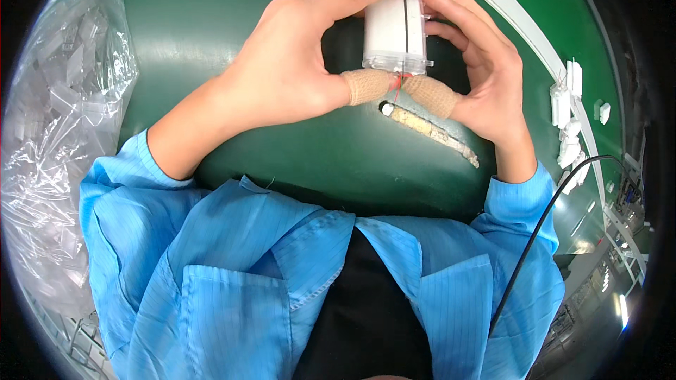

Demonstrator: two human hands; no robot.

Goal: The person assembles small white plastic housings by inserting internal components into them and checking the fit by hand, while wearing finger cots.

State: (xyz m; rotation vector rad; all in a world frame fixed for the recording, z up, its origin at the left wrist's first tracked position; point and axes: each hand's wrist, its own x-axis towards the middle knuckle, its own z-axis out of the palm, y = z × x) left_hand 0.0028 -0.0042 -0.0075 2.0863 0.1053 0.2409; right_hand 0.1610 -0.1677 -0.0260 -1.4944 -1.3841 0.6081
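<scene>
Between my two hands is a small clear plastic case (385, 32) with a white inside and a black line running down it. My left hand (278, 60) grips its left side, fingers at the top and thumb at the near edge. My right hand (493, 70) closes on the right side in the same way. Tan bandage wraps both thumbs, and they meet at the case's near edge, where a bit of red shows. Just below the thumbs, a narrow, tape-wrapped stick (429, 130) with a dark tip lies slantwise on the green table (317, 162).
At the left lies a large clear bag (63, 141) full of transparent plastic pieces. Several small white pieces (567, 116) sit at the right beside a pale curved strip (524, 24). A black cable (539, 222) runs past my right sleeve.
</scene>
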